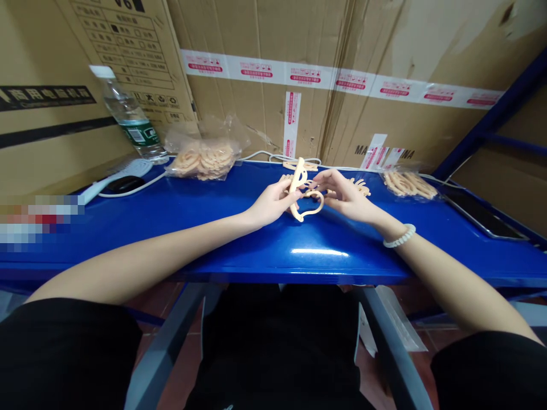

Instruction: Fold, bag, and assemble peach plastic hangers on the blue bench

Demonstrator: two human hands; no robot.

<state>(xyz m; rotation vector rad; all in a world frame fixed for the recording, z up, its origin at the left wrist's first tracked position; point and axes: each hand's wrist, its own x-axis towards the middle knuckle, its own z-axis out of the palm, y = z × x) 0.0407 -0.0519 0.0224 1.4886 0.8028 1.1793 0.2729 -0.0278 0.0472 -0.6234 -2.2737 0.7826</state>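
Note:
My left hand (273, 202) is closed on a beige plastic hair claw clip (299, 191), which stands upright over the blue shelf (256, 239). My right hand (342, 193), with a white bead bracelet at its wrist, pinches the same clip from the right side. More beige clip parts (361, 185) lie on the shelf just behind my right hand, and one part (301, 165) lies behind the clip.
A clear bag of beige parts (207, 158) sits at the back left, another bag (408, 183) at the back right. A water bottle (128, 117), a white handheld device (113, 179) with its cable, and a dark tablet (482, 215) lie on the shelf. Cardboard boxes form the back wall.

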